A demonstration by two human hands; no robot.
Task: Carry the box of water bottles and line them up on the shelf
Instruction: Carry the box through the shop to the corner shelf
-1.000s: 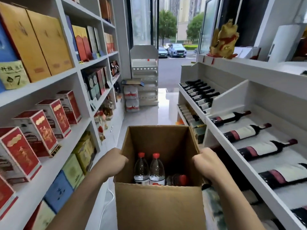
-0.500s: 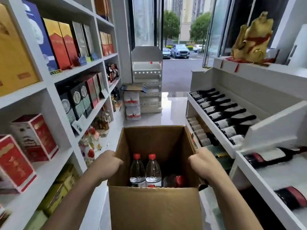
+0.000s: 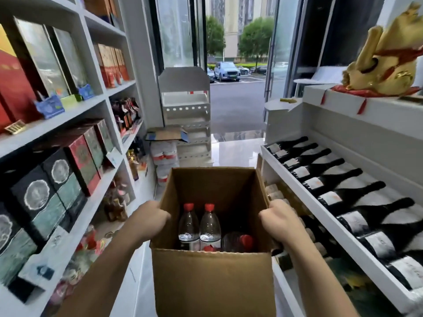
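An open brown cardboard box (image 3: 212, 284) hangs in front of me at waist height. My left hand (image 3: 148, 221) grips its left wall and my right hand (image 3: 278, 223) grips its right wall. Inside stand two clear water bottles (image 3: 199, 225) with red caps, and a third bottle (image 3: 238, 241) lies on its side beside them. A white tiered display shelf (image 3: 186, 104) stands empty at the end of the aisle, straight ahead.
Shelving with boxed goods (image 3: 75, 161) runs along my left. A white slanted rack of dark wine bottles (image 3: 338, 191) runs along my right. Wrapped packs of bottled water (image 3: 163, 154) with flat cardboard on top sit beside the white shelf. A glass door behind it shows a street.
I have walked forward down the aisle with the box held in both hands. The white shelf and the wine rack are nearer now. My grip on the box has not changed.
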